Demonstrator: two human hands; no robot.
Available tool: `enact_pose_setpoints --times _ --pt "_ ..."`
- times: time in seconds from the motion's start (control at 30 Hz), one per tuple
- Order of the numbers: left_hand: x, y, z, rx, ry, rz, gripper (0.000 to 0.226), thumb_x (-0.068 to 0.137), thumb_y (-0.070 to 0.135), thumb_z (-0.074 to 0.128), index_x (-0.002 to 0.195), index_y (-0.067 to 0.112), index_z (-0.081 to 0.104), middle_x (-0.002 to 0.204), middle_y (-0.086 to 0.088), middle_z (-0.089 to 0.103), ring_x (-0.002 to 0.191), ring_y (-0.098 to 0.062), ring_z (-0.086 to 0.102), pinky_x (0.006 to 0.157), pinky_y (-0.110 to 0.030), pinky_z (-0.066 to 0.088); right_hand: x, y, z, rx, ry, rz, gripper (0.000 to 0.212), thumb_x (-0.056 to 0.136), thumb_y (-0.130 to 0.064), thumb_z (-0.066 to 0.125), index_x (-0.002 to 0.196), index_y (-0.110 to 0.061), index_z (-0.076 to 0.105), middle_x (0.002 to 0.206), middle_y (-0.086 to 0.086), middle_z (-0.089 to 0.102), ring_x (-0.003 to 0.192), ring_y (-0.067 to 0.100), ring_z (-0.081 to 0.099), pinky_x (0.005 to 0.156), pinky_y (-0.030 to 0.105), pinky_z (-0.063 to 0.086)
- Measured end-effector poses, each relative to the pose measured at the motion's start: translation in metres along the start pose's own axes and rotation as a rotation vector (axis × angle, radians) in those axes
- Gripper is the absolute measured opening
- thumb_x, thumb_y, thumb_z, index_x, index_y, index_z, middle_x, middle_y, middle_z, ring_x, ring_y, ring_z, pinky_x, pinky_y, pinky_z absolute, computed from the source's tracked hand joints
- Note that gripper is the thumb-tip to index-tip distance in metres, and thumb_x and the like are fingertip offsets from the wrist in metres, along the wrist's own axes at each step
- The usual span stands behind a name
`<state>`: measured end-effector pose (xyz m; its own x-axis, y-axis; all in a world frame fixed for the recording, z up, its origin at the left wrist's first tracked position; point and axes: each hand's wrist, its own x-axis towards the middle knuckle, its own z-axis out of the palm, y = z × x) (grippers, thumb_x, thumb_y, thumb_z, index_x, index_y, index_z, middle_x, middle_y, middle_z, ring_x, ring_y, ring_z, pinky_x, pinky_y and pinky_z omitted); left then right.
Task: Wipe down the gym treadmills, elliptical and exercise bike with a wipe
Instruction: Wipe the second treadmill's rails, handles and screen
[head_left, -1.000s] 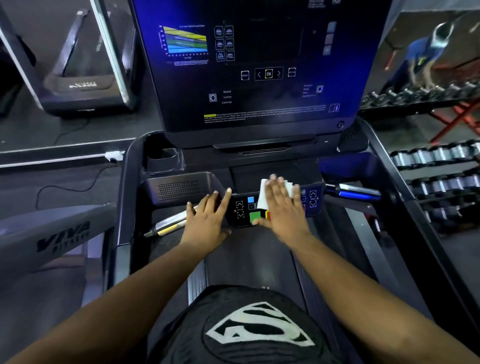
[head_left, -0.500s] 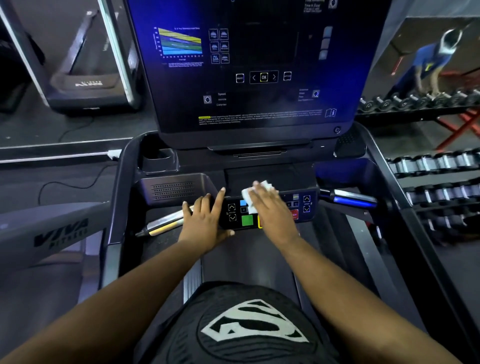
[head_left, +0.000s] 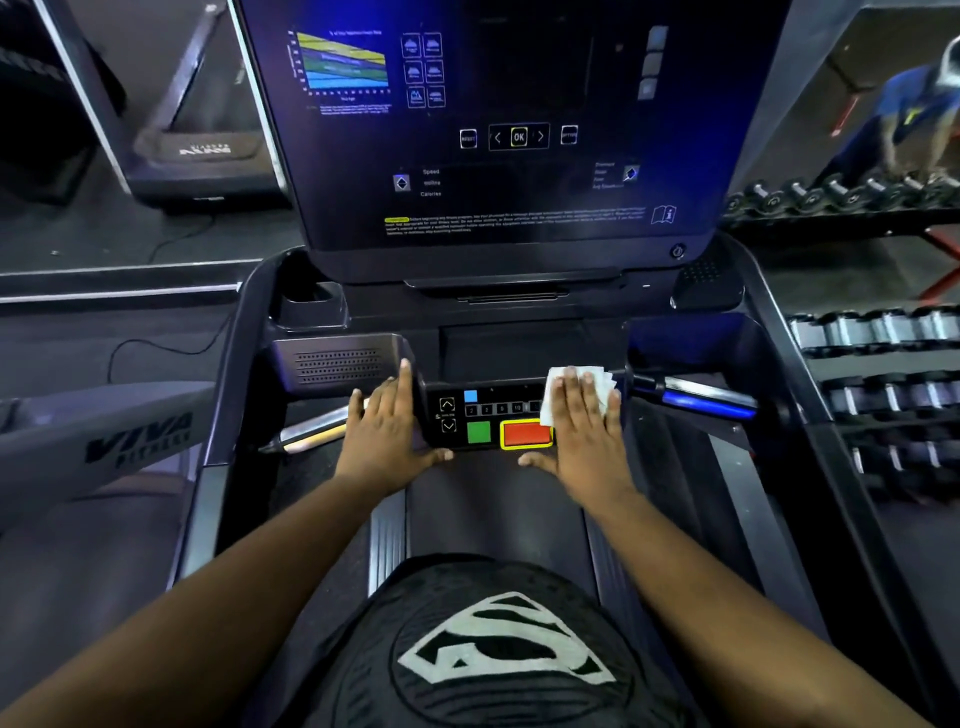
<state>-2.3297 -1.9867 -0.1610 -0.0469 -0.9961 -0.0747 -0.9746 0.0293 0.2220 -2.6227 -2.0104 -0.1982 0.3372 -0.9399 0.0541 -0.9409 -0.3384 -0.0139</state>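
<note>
Plainly, we read "OK" between two arrows on the glossy dark console screen (head_left: 498, 130), with "Speed" and "Calories" lower left; the fine yellow-flagged warning text was too small to read. On the grey arm of the neighbouring machine (head_left: 104, 441) stood "VIVA" in bold black letters.

We kept our right hand (head_left: 582, 426) flat, fingers straight and together, pressing the white, crumpled wipe (head_left: 576, 389) onto the right end of the treadmill's black control panel (head_left: 493, 415). Beside it showed a red rectangular button (head_left: 524, 434) with a yellow rim, a green square button (head_left: 478, 432), a small blue square and a row of numbered keys, "10" among them.

Our left hand (head_left: 384, 431) lay spread at the panel's left edge, fingers straight, holding nothing, over a shiny metal grip (head_left: 311, 434). Chromed dumbbells (head_left: 883, 332) lined a rack at right.
</note>
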Motion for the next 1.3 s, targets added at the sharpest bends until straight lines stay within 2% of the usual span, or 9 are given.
enact_pose_setpoints --times 0.23,0.43,0.57,0.67,0.77,0.9,1.03,1.2,1.3 --pt "-0.001 0.01 -0.002 0.078 0.001 0.008 0.136 0.07 0.073 0.075 0.162 0.011 -0.003 0.158 -0.016 0.035 0.149 -0.035 0.031 0.12 -0.065 0.02 0.018 -0.049 -0.004 -0.083 0.004 -0.287 0.121 0.077 -0.092 0.023 0.161 -0.009 -0.008 0.169 0.008 -0.014 0.156 0.026 -0.012 0.125 0.057 -0.001" --pt "-0.007 0.018 0.003 0.118 -0.041 0.019 0.124 0.08 0.068 0.069 0.162 0.022 -0.012 0.171 -0.011 0.0 0.156 -0.037 0.007 0.12 -0.069 0.013 -0.012 0.018 0.006 -0.027 0.015 -0.097 0.115 0.081 -0.087 0.02 0.161 -0.006 0.002 0.169 0.012 -0.005 0.157 0.03 0.003 0.123 0.062 0.01" --pt "-0.004 0.022 0.003 0.162 -0.078 0.01 0.125 0.083 0.075 0.058 0.155 0.019 -0.028 0.167 -0.008 -0.024 0.157 -0.031 -0.012 0.121 -0.066 0.006 -0.01 0.003 -0.001 -0.012 -0.03 -0.074 0.122 0.079 -0.089 0.017 0.16 0.0 0.003 0.168 0.019 -0.007 0.156 0.035 -0.004 0.124 0.061 0.004" --pt "-0.003 0.019 -0.001 0.129 -0.077 0.011 0.13 0.08 0.078 0.06 0.155 0.022 -0.03 0.167 -0.004 -0.025 0.157 -0.025 -0.012 0.123 -0.064 0.008 0.007 -0.004 -0.012 -0.028 -0.009 -0.173 0.119 0.079 -0.089 0.015 0.161 -0.003 0.003 0.169 0.014 -0.006 0.157 0.031 -0.004 0.124 0.06 0.008" --pt "-0.004 0.016 -0.004 0.11 -0.085 0.006 0.13 0.081 0.076 0.062 0.153 0.027 -0.034 0.168 -0.001 -0.024 0.157 -0.022 -0.012 0.124 -0.06 0.007 0.006 0.017 -0.011 -0.048 0.018 -0.125 0.116 0.081 -0.087 0.02 0.161 -0.005 0.004 0.17 0.013 -0.001 0.157 0.028 0.0 0.123 0.06 0.012" --pt "-0.005 0.018 -0.003 0.079 -0.083 -0.007 0.128 0.082 0.074 0.062 0.15 0.032 -0.038 0.168 0.0 -0.023 0.157 -0.022 -0.012 0.124 -0.061 0.005 -0.029 0.032 0.006 -0.017 -0.032 0.013 0.12 0.08 -0.087 0.023 0.16 -0.001 -0.001 0.169 0.018 -0.003 0.156 0.035 -0.003 0.124 0.06 0.005" --pt "-0.004 0.02 -0.003 0.064 -0.093 -0.024 0.128 0.083 0.073 0.063 0.149 0.033 -0.039 0.168 0.0 -0.024 0.157 -0.022 -0.013 0.124 -0.061 0.002 -0.033 0.004 0.012 -0.017 -0.078 -0.021 0.125 0.077 -0.09 0.018 0.159 0.004 0.004 0.167 0.024 -0.002 0.155 0.039 -0.003 0.124 0.058 -0.002" --pt "-0.004 0.017 -0.005 0.049 -0.103 -0.016 0.127 0.083 0.07 0.065 0.153 0.031 -0.034 0.169 0.001 -0.022 0.157 -0.02 -0.011 0.125 -0.06 0.003 -0.023 0.01 0.009 -0.051 -0.053 -0.063 0.114 0.083 -0.086 0.015 0.161 -0.005 -0.004 0.169 0.014 -0.008 0.157 0.03 -0.003 0.123 0.06 0.011" --pt "-0.004 0.015 -0.006 0.041 -0.103 -0.009 0.127 0.083 0.069 0.066 0.153 0.032 -0.033 0.169 0.001 -0.021 0.158 -0.02 -0.009 0.125 -0.06 0.004 -0.033 0.011 0.012 0.019 -0.039 0.032 0.117 0.081 -0.087 0.019 0.16 -0.003 -0.004 0.169 0.015 -0.009 0.156 0.032 -0.006 0.124 0.059 0.0"
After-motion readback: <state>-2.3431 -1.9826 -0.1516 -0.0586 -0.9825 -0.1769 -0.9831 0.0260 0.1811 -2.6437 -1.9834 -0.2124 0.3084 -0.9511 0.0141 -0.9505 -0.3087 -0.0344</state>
